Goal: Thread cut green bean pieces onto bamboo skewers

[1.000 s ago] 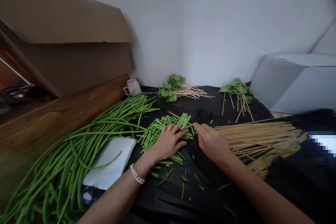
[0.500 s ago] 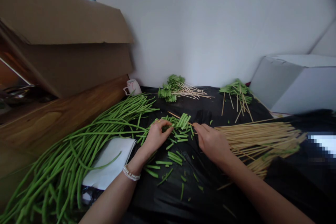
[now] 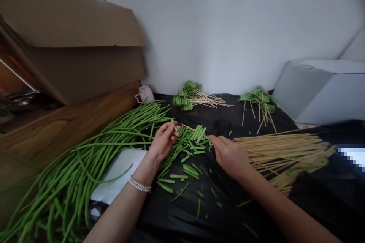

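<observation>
Left hand: I see my left hand (image 3: 164,139) raised a little above the worktop. Its fingertips are pinched on a short cut piece of green bean (image 3: 173,123), which is in the air just left of the skewer's point.
Right hand: my right hand (image 3: 229,154) is closed around the near end of a thin wooden skewer (image 3: 187,126). The skewer lies low and points to the far left.
Skewer load: a row of threaded green bean pieces (image 3: 200,132) sits across the skewer, side by side, between its point and the right hand.
Cut pieces: a loose heap of short green bean pieces (image 3: 185,159) lies on the black plastic sheet (image 3: 228,205) that covers the worktop, under and near both hands.
Left side: a big pile of long uncut green beans (image 3: 85,152) runs from near left to the middle. A white folded cloth (image 3: 119,171) lies partly under it.
Right side: a bundle of bare wooden sticks (image 3: 279,148) is just behind the right hand.
Far side: two heaps of filled skewers (image 3: 189,97) (image 3: 258,98) lie near the wall, and a small pink-white mug (image 3: 145,93) stands to their left.
Around: a brown cardboard box (image 3: 71,45) is at far left and a white box (image 3: 322,87) at far right.
</observation>
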Available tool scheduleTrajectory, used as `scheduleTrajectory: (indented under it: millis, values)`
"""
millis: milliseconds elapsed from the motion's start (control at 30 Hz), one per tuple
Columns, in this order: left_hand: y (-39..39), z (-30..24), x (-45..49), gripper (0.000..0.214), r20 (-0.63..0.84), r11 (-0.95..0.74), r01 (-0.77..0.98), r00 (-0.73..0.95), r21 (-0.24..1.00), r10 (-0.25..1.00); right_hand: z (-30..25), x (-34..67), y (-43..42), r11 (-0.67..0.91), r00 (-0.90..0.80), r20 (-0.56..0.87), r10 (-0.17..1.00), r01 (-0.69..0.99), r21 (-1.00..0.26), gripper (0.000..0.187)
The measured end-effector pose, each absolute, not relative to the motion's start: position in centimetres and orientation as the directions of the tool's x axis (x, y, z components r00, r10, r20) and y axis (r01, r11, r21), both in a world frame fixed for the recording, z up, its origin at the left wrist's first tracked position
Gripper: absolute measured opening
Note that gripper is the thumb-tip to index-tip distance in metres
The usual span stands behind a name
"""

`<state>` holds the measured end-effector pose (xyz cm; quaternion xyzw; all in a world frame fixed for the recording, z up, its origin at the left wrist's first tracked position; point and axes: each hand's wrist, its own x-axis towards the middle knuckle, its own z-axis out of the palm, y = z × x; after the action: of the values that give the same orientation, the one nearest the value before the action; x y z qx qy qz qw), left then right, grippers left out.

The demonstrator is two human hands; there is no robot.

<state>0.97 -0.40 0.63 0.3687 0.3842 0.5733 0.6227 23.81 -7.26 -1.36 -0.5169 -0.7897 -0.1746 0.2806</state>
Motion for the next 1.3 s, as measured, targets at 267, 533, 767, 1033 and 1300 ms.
scheduleTrajectory:
  millis: [267, 533, 767, 1033, 1300]
  values:
    - [-0.39, 0.62, 0.87, 0.027, -0.09, 0.113, -0.462, 0.071, 0.88, 0.993, -1.55, 23.69, -7.2, 0.435, -0.32, 0.662, 0.678, 0.9, -0.011, 0.031]
    - [-0.43, 0.37, 0.93, 0.028, -0.11, 0.118, -0.459, 0.044, 0.881, 0.993, -1.54, 23.65, -7.29, 0.458, -0.334, 0.666, 0.667, 0.889, -0.013, 0.032]
    - [-0.55, 0.46, 1.12, 0.021, -0.118, 0.144, -0.483, 0.084, 0.864, 0.99, -1.69, 23.67, -7.19, 0.471, -0.351, 0.679, 0.645, 0.882, 0.009, 0.033]
    - [-0.52, 0.56, 1.09, 0.019, -0.132, 0.158, -0.499, 0.087, 0.852, 0.987, -1.53, 23.65, -7.31, 0.461, -0.349, 0.646, 0.678, 0.887, -0.004, 0.033]
    - [-0.49, 0.52, 1.13, 0.017, -0.149, 0.171, -0.51, 0.084, 0.843, 0.985, -1.66, 23.65, -7.25, 0.469, -0.35, 0.662, 0.663, 0.883, -0.001, 0.032]
